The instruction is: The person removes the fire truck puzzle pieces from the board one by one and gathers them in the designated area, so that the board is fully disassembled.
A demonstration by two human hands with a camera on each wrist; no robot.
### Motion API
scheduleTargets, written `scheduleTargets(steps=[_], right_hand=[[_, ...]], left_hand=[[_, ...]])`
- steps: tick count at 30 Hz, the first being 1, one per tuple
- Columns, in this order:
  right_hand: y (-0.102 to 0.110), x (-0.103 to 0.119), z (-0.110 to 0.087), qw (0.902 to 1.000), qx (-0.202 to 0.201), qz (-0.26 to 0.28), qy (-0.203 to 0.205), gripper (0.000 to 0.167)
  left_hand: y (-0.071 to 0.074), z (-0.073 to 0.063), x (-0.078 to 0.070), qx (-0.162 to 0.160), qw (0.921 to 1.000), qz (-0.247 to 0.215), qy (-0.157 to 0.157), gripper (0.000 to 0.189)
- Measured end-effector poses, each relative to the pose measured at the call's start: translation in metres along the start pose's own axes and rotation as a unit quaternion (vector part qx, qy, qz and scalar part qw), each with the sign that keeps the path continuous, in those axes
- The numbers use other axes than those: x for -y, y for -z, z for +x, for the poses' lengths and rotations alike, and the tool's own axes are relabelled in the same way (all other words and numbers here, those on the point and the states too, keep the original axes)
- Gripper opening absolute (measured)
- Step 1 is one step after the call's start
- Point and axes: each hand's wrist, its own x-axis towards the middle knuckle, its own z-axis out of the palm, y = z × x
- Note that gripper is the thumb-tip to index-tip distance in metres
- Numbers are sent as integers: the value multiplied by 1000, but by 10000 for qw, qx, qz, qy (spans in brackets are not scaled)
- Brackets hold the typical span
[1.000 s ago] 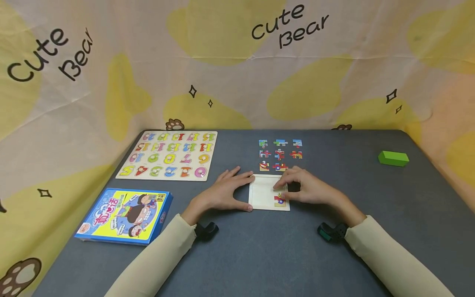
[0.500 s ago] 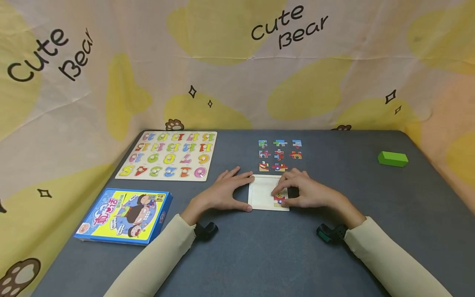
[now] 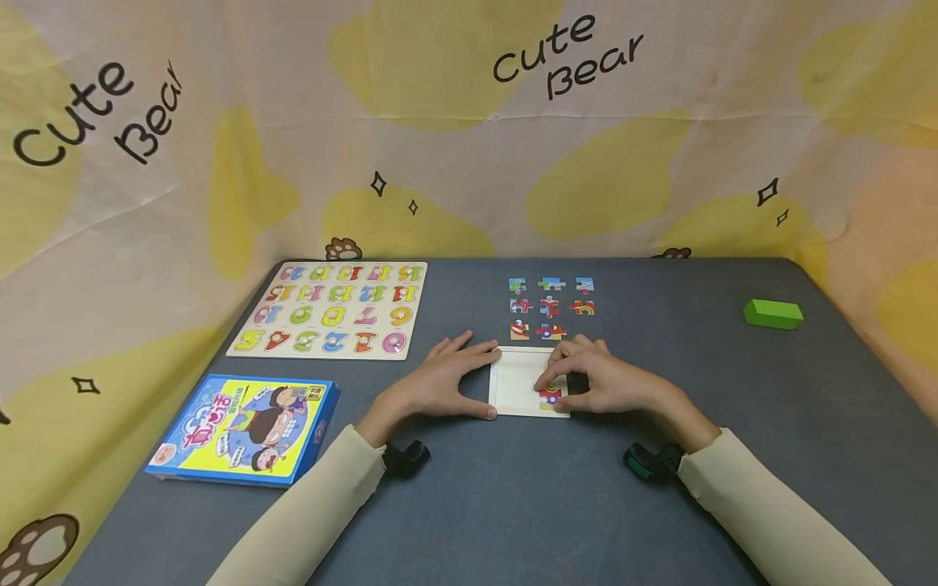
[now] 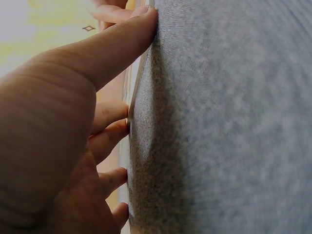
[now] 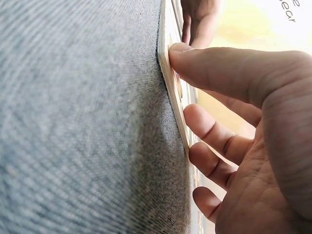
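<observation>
A shallow white puzzle tray (image 3: 513, 382) lies in front of me in the head view. In its near right corner sits a small puzzle piece (image 3: 550, 397) with red, yellow and blue on it. My right hand (image 3: 611, 378) holds this piece between thumb and index finger, which partly cover it. The fingers of my left hand (image 3: 440, 381) are spread, with fingertips and thumb against the tray's left edge. In the right wrist view, my right thumb (image 5: 219, 68) rests at the tray's edge. In the left wrist view, my left thumb (image 4: 112, 46) touches the tray's side.
Several loose puzzle pieces (image 3: 550, 308) lie in rows beyond the tray. A number board (image 3: 328, 317) is at the back left, with a blue and yellow box (image 3: 245, 427) nearer on the left. Far right stands a green block (image 3: 773, 314). A patterned cloth (image 3: 454, 163) hangs behind the table.
My right index finger has come down and slightly left onto the piece, and the thumb has shifted a little left. My left hand stays at the tray's edge.
</observation>
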Motion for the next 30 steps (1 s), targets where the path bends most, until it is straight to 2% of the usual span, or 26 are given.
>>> scheduleTargets(steps=[30], right_hand=[[4, 5, -2, 9998, 27, 176, -53, 34]], left_hand=[[-1, -1, 1, -38, 10000, 0, -40, 93]])
